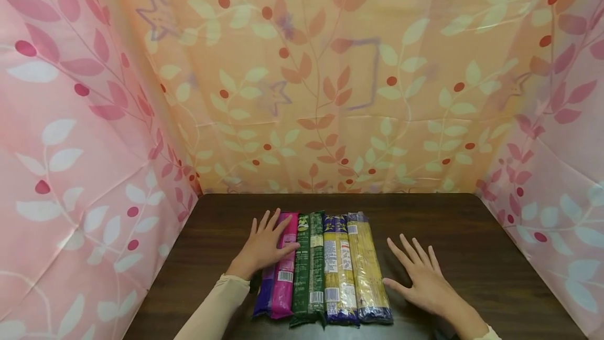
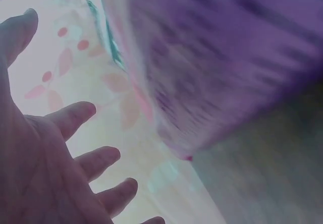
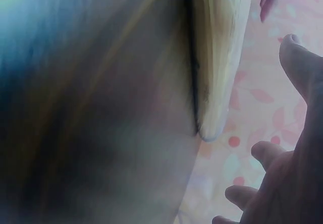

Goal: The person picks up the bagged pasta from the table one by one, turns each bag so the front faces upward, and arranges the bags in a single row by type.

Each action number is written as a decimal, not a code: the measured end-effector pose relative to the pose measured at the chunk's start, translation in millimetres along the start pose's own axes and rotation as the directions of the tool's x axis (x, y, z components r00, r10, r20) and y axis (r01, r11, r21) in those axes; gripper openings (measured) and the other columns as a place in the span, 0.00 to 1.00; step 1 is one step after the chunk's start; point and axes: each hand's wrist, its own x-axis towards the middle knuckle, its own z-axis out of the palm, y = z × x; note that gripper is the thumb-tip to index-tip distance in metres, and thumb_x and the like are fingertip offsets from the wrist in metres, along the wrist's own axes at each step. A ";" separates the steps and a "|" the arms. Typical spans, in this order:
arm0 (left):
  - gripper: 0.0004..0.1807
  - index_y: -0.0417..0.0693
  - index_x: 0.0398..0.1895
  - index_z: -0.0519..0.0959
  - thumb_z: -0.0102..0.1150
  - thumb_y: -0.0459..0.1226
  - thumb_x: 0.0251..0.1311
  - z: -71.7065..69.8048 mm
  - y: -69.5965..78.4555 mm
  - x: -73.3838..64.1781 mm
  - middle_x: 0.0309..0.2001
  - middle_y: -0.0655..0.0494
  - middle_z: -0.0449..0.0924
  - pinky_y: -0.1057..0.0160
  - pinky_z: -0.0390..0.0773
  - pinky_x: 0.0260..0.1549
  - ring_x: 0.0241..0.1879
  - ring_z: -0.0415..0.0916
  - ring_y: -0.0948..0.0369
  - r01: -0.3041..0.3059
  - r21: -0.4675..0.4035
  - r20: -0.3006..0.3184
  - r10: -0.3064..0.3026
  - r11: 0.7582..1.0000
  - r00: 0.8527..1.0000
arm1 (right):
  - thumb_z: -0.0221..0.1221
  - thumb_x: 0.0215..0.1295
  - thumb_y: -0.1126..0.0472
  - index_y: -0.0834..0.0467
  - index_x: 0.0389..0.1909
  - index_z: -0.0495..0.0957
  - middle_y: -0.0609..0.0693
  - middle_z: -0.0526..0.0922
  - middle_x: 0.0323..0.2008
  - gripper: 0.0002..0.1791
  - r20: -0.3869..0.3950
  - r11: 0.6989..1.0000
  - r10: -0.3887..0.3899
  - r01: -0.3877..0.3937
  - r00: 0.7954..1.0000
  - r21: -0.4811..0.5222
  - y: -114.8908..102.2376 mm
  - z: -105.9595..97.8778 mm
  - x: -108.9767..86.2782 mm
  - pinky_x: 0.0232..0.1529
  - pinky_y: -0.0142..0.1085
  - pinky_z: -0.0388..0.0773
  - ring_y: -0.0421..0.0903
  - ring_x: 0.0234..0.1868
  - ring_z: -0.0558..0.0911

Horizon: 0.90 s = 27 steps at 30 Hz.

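Long packets lie side by side on the table. Leftmost is a purple-and-pink packet [image 1: 283,294], then a dark green spaghetti packet [image 1: 302,277]. Beside these lie a blue-ended clear packet of yellow spaghetti [image 1: 338,277] and another clear spaghetti packet [image 1: 368,272] at the right. My left hand [image 1: 265,243], fingers spread, overlaps the purple-and-pink packet, its thumb reaching toward the green one. In the left wrist view, a purple wrapper [image 2: 222,67] looms blurred beyond the fingers. To the right of the row, my right hand [image 1: 422,277] spreads its fingers, thumb tip close to the rightmost packet.
The dark wood-grain table [image 1: 439,214] has a rounded back edge. Behind it hangs an orange leaf-patterned curtain [image 1: 321,135], with a pink curtain [image 1: 94,161] on the left and another pink curtain [image 1: 566,182] on the right.
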 end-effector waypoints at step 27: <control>0.49 0.66 0.89 0.52 0.49 0.73 0.72 10.3 69.5 50.5 0.88 0.51 0.41 0.31 0.41 0.80 0.87 0.37 0.44 -0.161 0.067 0.112 0.153 0.985 0.982 | 0.67 0.66 0.30 0.45 0.85 0.61 0.60 0.58 0.84 0.52 0.027 0.996 -0.067 0.065 0.997 0.060 -29.7 19.8 -19.1 0.74 0.76 0.44 0.71 0.81 0.56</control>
